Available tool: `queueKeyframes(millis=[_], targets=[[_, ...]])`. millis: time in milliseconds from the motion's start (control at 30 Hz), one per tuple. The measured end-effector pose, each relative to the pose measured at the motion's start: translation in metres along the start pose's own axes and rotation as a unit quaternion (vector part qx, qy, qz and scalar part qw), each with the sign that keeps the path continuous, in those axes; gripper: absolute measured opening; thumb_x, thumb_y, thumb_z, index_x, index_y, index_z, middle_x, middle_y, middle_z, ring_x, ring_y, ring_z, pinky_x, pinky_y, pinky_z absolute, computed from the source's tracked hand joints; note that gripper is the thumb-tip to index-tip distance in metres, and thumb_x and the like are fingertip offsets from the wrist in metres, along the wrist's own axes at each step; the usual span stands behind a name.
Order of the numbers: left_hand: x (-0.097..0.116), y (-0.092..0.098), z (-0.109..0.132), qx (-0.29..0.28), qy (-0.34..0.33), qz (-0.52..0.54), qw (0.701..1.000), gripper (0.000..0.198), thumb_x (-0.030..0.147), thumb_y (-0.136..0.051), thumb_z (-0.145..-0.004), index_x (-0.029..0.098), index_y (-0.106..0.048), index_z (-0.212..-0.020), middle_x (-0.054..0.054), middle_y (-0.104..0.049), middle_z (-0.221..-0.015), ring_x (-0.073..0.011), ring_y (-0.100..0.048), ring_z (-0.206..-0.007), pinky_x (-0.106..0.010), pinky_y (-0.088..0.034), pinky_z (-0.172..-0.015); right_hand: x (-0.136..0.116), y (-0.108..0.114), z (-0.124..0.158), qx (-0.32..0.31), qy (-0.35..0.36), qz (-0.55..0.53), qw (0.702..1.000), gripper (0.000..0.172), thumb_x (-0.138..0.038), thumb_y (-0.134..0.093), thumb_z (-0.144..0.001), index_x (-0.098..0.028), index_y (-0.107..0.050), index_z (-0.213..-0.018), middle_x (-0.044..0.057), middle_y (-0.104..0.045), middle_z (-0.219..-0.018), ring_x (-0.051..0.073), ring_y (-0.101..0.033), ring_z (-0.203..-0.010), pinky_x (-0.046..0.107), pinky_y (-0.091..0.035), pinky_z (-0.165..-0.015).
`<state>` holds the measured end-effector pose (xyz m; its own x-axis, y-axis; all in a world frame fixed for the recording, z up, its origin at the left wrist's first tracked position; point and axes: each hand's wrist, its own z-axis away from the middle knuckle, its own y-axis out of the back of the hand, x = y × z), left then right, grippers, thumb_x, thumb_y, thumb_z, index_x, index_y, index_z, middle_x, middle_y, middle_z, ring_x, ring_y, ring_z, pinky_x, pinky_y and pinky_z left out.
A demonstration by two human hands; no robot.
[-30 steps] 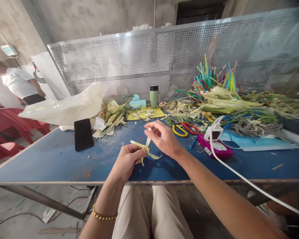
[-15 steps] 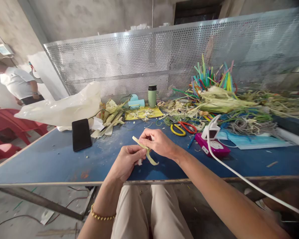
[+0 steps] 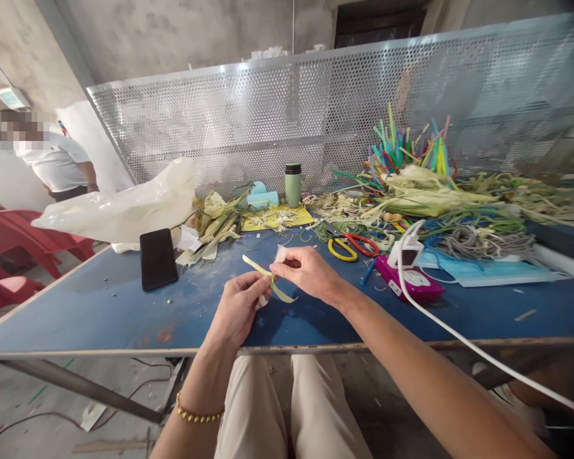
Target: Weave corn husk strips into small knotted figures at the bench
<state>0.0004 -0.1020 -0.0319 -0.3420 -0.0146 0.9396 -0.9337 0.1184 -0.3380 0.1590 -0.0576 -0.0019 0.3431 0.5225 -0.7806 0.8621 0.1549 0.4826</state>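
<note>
Both of my hands work a thin pale green husk strip (image 3: 256,266) just above the blue table (image 3: 100,306), near its front edge. My left hand (image 3: 239,306) pinches the strip from below, a gold bead bracelet on that wrist. My right hand (image 3: 306,271) pinches it from the right, fingers closed on a short whitish end. One end of the strip sticks out to the upper left and another curls down to the right.
A black phone (image 3: 158,258) lies to the left beside a white plastic bag (image 3: 124,207). Corn husks (image 3: 215,226), a green flask (image 3: 294,185), yellow and red scissors (image 3: 351,247), a pink device (image 3: 409,280) with white cable and coloured straws (image 3: 406,150) crowd the back and right. A person in white (image 3: 57,162) stands far left.
My right hand came down from above the strip to pinch it beside my left hand. The strip turned, so its free end now points up and to the left.
</note>
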Motion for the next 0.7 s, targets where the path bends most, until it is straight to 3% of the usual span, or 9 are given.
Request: queueKeyframes(millis=[333, 700], targets=[[-0.0020, -0.0010, -0.0009, 0.001, -0.029, -0.060, 0.998, 0.031, 0.037, -0.079, -0.070, 0.014, -0.061, -0.061, 0.003, -0.050, -0.052, -0.0058, -0.035, -0.049, -0.022, -0.022, -0.049, -0.0044, -0.0020, 0.0013, 0.028, 0.018, 0.036, 0.999, 0.025, -0.027, -0.061, -0.079, -0.015, -0.053, -0.059, -0.005, -0.044, -0.055, 0.008, -0.037, -0.056, 0.022, -0.028, -0.053], [0.0024, -0.0037, 0.0007, 0.008, -0.015, -0.050, 0.999, 0.032, 0.033, -0.077, -0.070, 0.014, -0.057, -0.055, 0.003, -0.047, -0.049, -0.0060, -0.035, -0.048, -0.023, -0.023, -0.049, -0.0058, 0.0011, 0.0042, 0.069, -0.019, 0.036, 0.997, 0.024, -0.030, -0.060, -0.080, -0.015, -0.059, -0.061, -0.002, -0.054, -0.053, 0.011, -0.044, -0.054, 0.024, -0.030, -0.053]])
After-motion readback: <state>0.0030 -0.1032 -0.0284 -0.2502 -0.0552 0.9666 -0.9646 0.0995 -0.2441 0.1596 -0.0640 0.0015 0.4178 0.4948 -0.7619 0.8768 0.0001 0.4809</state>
